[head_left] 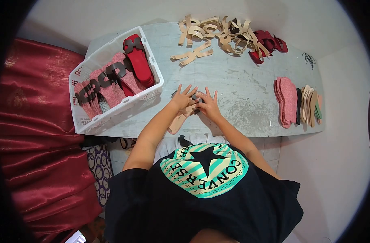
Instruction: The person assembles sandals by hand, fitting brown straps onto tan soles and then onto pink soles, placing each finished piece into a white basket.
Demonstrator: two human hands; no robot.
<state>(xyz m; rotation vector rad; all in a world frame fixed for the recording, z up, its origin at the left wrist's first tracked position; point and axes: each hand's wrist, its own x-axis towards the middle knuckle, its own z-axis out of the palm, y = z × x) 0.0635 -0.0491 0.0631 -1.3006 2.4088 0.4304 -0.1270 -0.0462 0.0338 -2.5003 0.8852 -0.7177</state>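
Note:
A tan slipper sole [177,123] lies slanted at the table's near edge, its lower end showing below my hands. A dark strap [197,98] sits across its upper part, largely covered by fingers. My left hand [184,99] rests over the sole and strap from the left, fingers stretched out and apart. From the right, my right hand [209,107] has thumb and index finger closed together at the strap, with the other fingers raised. How the strap is joined to the sole is hidden under my hands.
A white plastic basket [114,108] of pink and red soles with dark straps stands left. Beige cut straps [193,53] and red pieces [270,42] lie at the back. Stacked pink soles [287,101] and other coloured soles [308,104] sit right, near a black cord [309,59].

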